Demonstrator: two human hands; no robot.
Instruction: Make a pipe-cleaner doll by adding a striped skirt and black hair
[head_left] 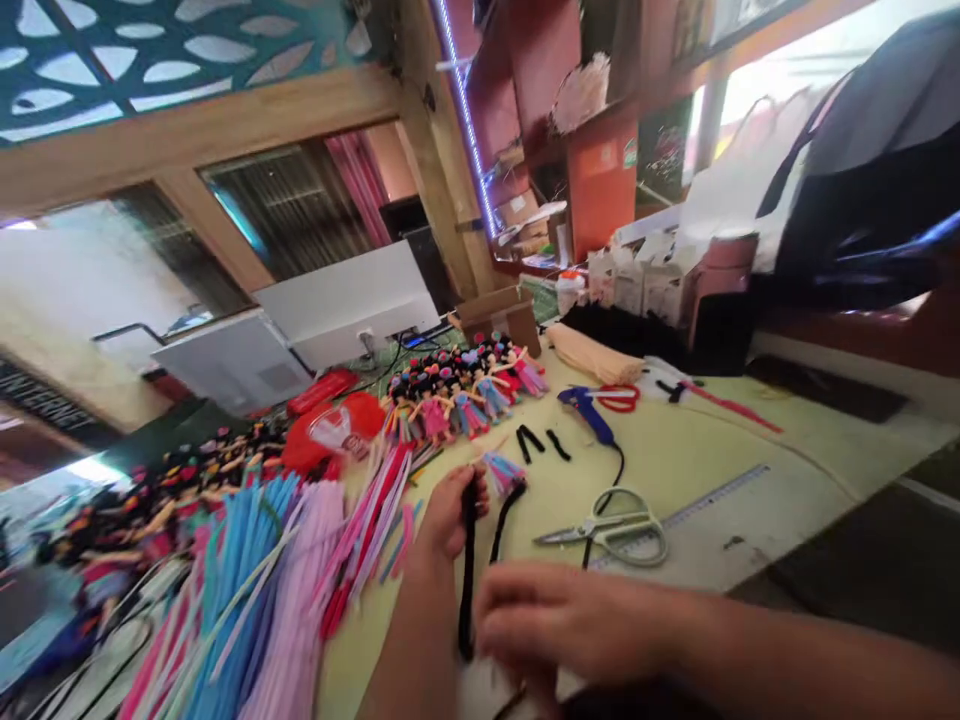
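Observation:
My left hand (450, 510) is closed on a black pipe cleaner (468, 570), which hangs down from its fingers. My right hand (570, 620) is lower and nearer, its curled fingers beside the stem's lower end; motion blur hides whether they touch it. Just right of my left hand lies a small pink-and-blue doll skirt piece (504, 468), with another black pipe cleaner (506, 515) by it. Short cut black pieces (529, 442) rest farther back. Scissors with pale green handles (619, 525) lie on the table, partly over a ruler (716, 492).
A blue glue gun (589, 410) and red-handled scissors (619, 398) lie beyond. Finished pipe-cleaner dolls (465, 395) crowd the table's back, before a cardboard box (501, 315). Bundles of blue stems (247, 590) and pink stems (300, 590) fill the left. A red bag (334, 430) sits behind them.

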